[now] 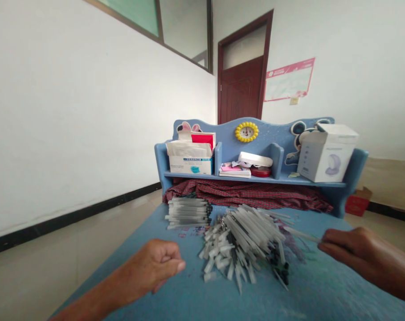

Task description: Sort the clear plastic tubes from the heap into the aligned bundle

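Observation:
A loose heap of thin white plastic tubes with dark ends [240,240] lies in the middle of the blue padded table top [325,290]. Behind it and to the left, a neat stack of similar tubes [187,213] lies side by side. My left hand [157,265] is a closed fist resting just left of the heap, with no tube visible in it. My right hand [352,252] is at the right, its fingers pinching the end of a single long tube [302,235] that points toward the heap.
A red plaid cloth [245,196] lies along the table's far end, below a blue shelf unit [255,176]. The shelf holds a face-mask box [190,165], a white carton [325,156] and small items. Beyond the table's left edge is a tiled floor [71,249].

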A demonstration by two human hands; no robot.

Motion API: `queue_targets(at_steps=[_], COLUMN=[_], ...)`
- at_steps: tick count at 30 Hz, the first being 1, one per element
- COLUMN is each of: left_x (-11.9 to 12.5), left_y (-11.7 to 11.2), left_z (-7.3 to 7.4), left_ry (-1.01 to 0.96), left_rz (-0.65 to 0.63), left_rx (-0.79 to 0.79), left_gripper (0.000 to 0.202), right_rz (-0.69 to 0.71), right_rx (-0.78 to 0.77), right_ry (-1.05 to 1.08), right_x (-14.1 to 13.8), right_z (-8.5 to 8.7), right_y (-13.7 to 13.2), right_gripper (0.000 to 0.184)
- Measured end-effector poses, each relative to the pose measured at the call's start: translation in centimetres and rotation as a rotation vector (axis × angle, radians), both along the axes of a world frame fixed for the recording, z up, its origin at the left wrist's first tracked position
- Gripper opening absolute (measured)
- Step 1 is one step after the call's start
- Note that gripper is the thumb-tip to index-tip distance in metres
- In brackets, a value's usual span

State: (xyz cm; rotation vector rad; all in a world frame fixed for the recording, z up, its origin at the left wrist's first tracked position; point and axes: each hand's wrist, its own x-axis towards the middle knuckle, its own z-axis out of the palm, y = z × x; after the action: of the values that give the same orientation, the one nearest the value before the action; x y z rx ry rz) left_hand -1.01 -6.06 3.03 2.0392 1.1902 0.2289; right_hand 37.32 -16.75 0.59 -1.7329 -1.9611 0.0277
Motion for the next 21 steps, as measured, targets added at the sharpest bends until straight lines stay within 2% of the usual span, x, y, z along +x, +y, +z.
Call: queue_targets(at_steps=[1,4,7,10,13,17,21], left_x=[0.2,2.9,6.4,8.1,8.1,7.3,6.8], left_y=[0.8,2.1,2.8,3.1,3.2,3.1,3.3], left_z=[-0.6,-1.9,-2.6,-3.4,-4.4,-5.3,-5.4], left_ry=[0.005,0.034,0.063,0.096,0.092,0.071,0.115], left_rz=[0.013,-0.040,-0.016,-0.022,-0.013,0.012,0.027], left_rx=[0.080,0.343,0.500,0.599,0.657,0.634,0.645], left_gripper=[0.029,0.024,0.014,0.010,0.011,0.016,0.018], right_rz=[0.004,-0.156,-0.258,-0.281,-0.295,-0.290,-0.283], right_rx=[-0.086,-0.119,-0.127,-0.171,-0.210,-0.232,-0.268], right_ry=[-0.072,-0.278,-0.382,-0.421,-0.437,-0.444,-0.442], right_x=[-0.2,-2.9,-6.5,-8.6,-9.1,-8.7,-8.4], right_z=[0.3,1.1,1.3,1.0,0.6,0.3,0.1], right_y=[1.0,4.4,7.4,9.3,10.1,10.1,9.9], right_gripper=[0.038,0.035,0.037,0.036,0.037,0.041,0.043])
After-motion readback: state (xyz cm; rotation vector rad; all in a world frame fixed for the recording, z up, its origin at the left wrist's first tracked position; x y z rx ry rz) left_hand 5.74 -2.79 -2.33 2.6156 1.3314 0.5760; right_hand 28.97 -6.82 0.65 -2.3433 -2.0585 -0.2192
